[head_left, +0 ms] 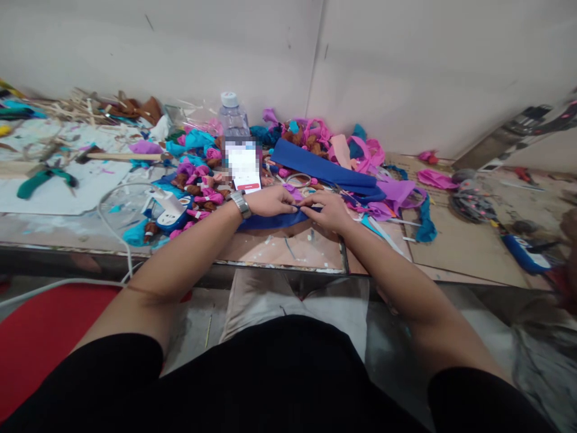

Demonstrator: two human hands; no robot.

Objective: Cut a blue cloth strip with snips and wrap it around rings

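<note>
A dark blue strip of fabric (274,222) lies along the front of the workbench, and both my hands pinch its upper edge close together. My left hand (271,201), with a metal watch on the wrist, comes from the left with thumb and fingers closed on the cloth. From the right, my right hand (328,210) grips the same edge, fingertips almost meeting those of the left. Just beyond the hands lies a folded stack of blue fabric (322,166). A lit phone (244,165) leans against a clear bottle (233,117) behind my left hand.
Pink, brown and teal cloth bundles (198,183) crowd the bench around a power strip (172,216) with a white cable. Further left are green-handled pliers (45,180) and a hammer (121,156). Cardboard (464,240) covers the right side; a red chair (49,343) stands lower left.
</note>
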